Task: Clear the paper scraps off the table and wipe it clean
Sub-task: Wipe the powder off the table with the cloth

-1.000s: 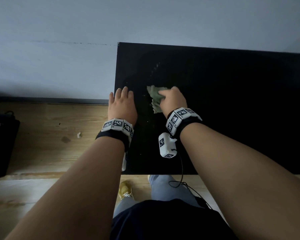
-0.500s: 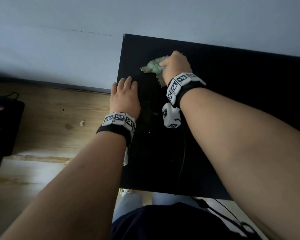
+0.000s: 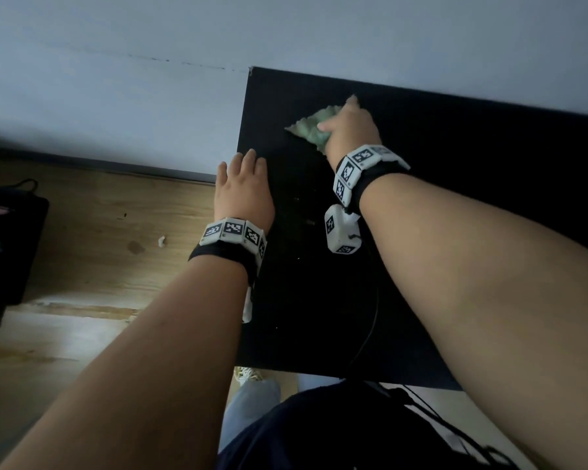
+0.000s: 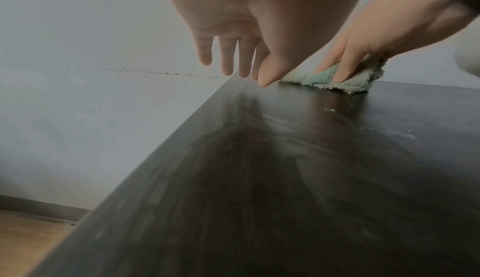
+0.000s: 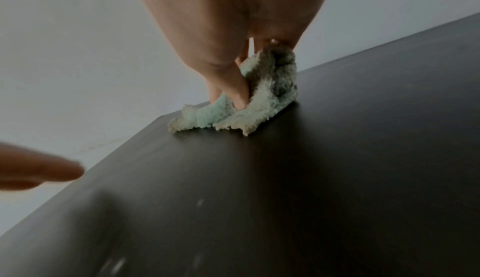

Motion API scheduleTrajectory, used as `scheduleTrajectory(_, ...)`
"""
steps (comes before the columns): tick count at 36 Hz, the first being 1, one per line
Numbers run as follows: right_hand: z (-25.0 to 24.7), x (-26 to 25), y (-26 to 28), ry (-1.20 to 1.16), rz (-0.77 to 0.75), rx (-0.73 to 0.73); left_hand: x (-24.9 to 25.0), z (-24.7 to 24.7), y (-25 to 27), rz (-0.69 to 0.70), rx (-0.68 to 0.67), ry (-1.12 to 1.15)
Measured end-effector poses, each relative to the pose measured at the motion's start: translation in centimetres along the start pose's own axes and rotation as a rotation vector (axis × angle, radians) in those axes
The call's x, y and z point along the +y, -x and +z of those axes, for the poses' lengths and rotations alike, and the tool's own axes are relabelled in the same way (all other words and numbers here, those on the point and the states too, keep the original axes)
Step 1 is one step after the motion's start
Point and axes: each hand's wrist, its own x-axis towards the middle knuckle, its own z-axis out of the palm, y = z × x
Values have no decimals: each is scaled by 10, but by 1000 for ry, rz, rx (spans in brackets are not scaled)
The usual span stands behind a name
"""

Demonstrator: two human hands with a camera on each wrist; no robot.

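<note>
Across the centre and right of the head view, the black table is taking up most of the room, and it is looking mostly cleared: no large paper scraps are showing, only pale specks and streaks waiting to be wiped. Toward the upper middle, the right hand is gripping a bunched green cloth, fingers curled round it, pressing it onto the tabletop near the far edge. Left of centre, the left hand is lying spread at the table's left edge. One small scrap is sitting on the wooden floor. No container is showing
</note>
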Motion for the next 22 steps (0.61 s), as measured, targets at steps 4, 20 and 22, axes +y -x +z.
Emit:
scheduleTrajectory(4,21,14,26,46,-21,-115,-2,-1,19,24,0,-4)
scheduleTrajectory(20,81,109,171,313,-304,-97,-17,-2,92,90,-10,-31)
scheduleTrajectory(22,84,120,183,358,-375,-58,-13,-1,96,97,-11,-26)
